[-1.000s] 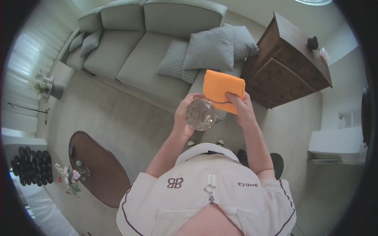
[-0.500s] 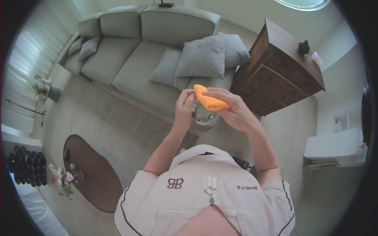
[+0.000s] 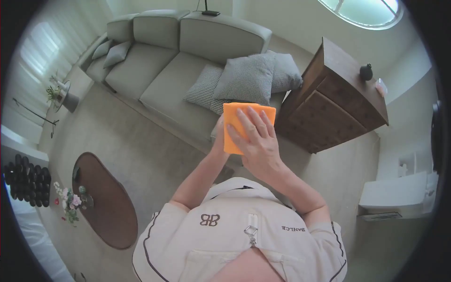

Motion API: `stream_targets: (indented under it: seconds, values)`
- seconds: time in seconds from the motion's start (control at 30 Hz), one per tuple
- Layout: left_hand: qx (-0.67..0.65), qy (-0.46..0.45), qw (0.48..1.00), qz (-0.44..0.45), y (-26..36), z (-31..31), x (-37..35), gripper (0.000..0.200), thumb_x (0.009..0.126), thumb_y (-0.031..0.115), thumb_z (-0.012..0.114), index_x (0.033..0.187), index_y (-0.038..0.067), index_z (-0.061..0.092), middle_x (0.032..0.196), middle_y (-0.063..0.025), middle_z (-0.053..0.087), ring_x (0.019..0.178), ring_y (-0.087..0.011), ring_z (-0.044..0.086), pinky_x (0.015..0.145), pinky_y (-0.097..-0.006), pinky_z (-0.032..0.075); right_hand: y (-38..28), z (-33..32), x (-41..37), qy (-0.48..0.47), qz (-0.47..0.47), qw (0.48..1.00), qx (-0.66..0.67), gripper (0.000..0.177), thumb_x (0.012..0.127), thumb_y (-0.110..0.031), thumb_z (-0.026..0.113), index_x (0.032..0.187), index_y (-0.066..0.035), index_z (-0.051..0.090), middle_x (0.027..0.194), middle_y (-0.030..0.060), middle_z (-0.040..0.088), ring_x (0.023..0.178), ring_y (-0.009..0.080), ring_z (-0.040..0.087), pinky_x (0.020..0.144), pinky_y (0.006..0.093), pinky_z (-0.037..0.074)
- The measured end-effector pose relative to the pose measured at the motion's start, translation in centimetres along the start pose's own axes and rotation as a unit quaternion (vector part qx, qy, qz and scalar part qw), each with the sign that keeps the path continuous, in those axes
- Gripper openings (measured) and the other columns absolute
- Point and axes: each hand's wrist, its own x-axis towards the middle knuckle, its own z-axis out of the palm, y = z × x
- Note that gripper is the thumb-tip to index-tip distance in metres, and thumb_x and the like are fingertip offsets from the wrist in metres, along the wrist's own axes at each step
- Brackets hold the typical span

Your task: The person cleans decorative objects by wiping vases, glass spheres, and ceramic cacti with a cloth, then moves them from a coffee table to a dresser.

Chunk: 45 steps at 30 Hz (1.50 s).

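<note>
A folded orange cloth is spread broad side up in front of my chest. My right hand lies over it, fingers somewhat apart, holding it from above. My left hand is at the cloth's left edge, its fingers mostly hidden behind it. The clear glass that showed in my left hand a moment ago is now covered by the cloth and my right hand.
A grey sofa with checked cushions stands ahead. A brown wooden cabinet with a dark vase is to the right. At lower left are a brown low table and flowers.
The orange cloth went from bunched over the glass's rim to flat and broad, hiding the glass. My right hand moved left and down and now lies across the cloth. The view shifted slightly.
</note>
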Motion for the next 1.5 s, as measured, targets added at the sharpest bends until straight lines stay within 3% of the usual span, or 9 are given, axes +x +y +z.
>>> stream_targets:
  seconds: [0.2, 0.4, 0.7, 0.8, 0.97, 1.2, 1.3, 1.4, 1.5]
  values:
    - [-0.113, -0.077, 0.981, -0.139, -2.1, -2.9, 2.0, 0.024, 0.088, 0.035, 0.048, 0.096, 0.012, 0.052, 0.088, -0.0060, 0.055, 0.077, -0.0216, 0.059, 0.068, -0.0332, 0.049, 0.9, 1.4, -1.5, 0.081, -0.074, 0.990, -0.084, 0.052, 0.060, -0.004, 0.059, 0.110, -0.020, 0.058, 0.134, 0.0053, 0.046, 0.124, 0.0310, 0.045, 0.105, 0.0549, 0.033]
    - [-0.168, -0.136, 0.939, -0.266, -3.1, -5.5, 5.1, 0.047, 0.083, 0.048, 0.051, 0.114, 0.014, 0.045, 0.106, -0.0081, 0.050, 0.092, -0.0243, 0.056, 0.078, -0.0365, 0.046, 2.3, 1.8, -2.9, 0.165, -0.128, 0.974, -0.086, 0.036, 0.087, -0.004, 0.049, 0.116, -0.023, 0.057, 0.129, -0.0001, 0.052, 0.122, 0.0227, 0.042, 0.101, 0.0538, 0.038]
    - [-0.242, -0.200, 0.836, -0.450, -4.1, -8.7, 7.1, 0.087, 0.075, 0.068, 0.056, 0.141, 0.016, 0.033, 0.135, -0.0112, 0.042, 0.115, -0.0284, 0.050, 0.093, -0.0416, 0.041, 5.3, 0.9, -5.0, 0.186, -0.207, 0.960, -0.016, 0.044, 0.074, -0.006, 0.076, 0.112, -0.022, 0.060, 0.125, -0.0024, 0.053, 0.117, 0.0222, 0.044, 0.093, 0.0530, 0.048]
    - [-0.216, -0.190, 0.874, -0.392, -1.2, -0.4, 1.7, 0.048, 0.081, 0.045, 0.060, 0.108, 0.006, 0.053, 0.102, -0.0151, 0.058, 0.092, -0.0321, 0.057, 0.078, -0.0439, 0.048, 6.0, 0.7, -5.6, 0.170, -0.221, 0.960, -0.002, 0.048, 0.070, -0.004, 0.078, 0.112, -0.020, 0.059, 0.125, -0.0010, 0.051, 0.119, 0.0233, 0.041, 0.089, 0.0521, 0.052]
    - [-0.097, -0.048, 0.971, -0.215, -0.6, 3.8, -0.8, 0.025, 0.083, 0.032, 0.061, 0.085, 0.007, 0.063, 0.090, -0.0102, 0.066, 0.082, -0.0263, 0.063, 0.068, -0.0385, 0.052, 7.3, -0.6, -6.1, 0.130, -0.194, 0.969, 0.080, 0.039, 0.078, 0.000, 0.069, 0.113, -0.013, 0.057, 0.130, 0.0089, 0.046, 0.121, 0.0306, 0.040, 0.086, 0.0542, 0.051]
    - [-0.038, -0.104, 0.970, -0.215, -0.5, 2.5, -0.4, 0.039, 0.080, 0.037, 0.055, 0.096, 0.002, 0.064, 0.090, -0.0089, 0.064, 0.076, -0.0275, 0.062, 0.048, -0.0315, 0.045, 7.3, -5.3, -3.7, 0.136, 0.007, 0.956, 0.258, 0.028, 0.096, -0.011, 0.047, 0.122, -0.006, 0.058, 0.136, 0.0194, 0.045, 0.124, 0.0405, 0.044, 0.100, 0.0468, 0.040]
    - [0.051, -0.032, 0.988, -0.141, -1.5, 4.1, -1.0, 0.027, 0.086, 0.034, 0.050, 0.086, 0.010, 0.063, 0.077, -0.0048, 0.062, 0.069, -0.0236, 0.059, 0.050, -0.0316, 0.045, 6.0, -7.0, -2.1, 0.127, -0.029, 0.964, 0.232, 0.030, 0.099, -0.021, 0.042, 0.120, -0.008, 0.059, 0.133, 0.0217, 0.048, 0.122, 0.0405, 0.046, 0.097, 0.0453, 0.041]
    - [0.018, -0.134, 0.980, -0.146, -2.6, 2.5, 0.1, 0.034, 0.080, 0.029, 0.061, 0.106, 0.008, 0.058, 0.095, -0.0085, 0.064, 0.083, -0.0264, 0.062, 0.067, -0.0381, 0.051, 5.0, -6.5, -1.9, 0.056, -0.091, 0.983, 0.146, 0.031, 0.096, -0.009, 0.040, 0.122, -0.013, 0.058, 0.136, 0.0156, 0.045, 0.123, 0.0377, 0.046, 0.101, 0.0492, 0.039]
    - [0.120, -0.147, 0.981, -0.036, -2.8, 3.5, -1.2, 0.021, 0.084, 0.025, 0.060, 0.097, 0.009, 0.062, 0.085, -0.0058, 0.064, 0.076, -0.0217, 0.061, 0.063, -0.0326, 0.051, 5.5, -5.9, -2.5, 0.050, -0.101, 0.984, 0.140, 0.033, 0.095, -0.006, 0.041, 0.123, -0.013, 0.057, 0.137, 0.0125, 0.045, 0.121, 0.0359, 0.047, 0.096, 0.0460, 0.043]
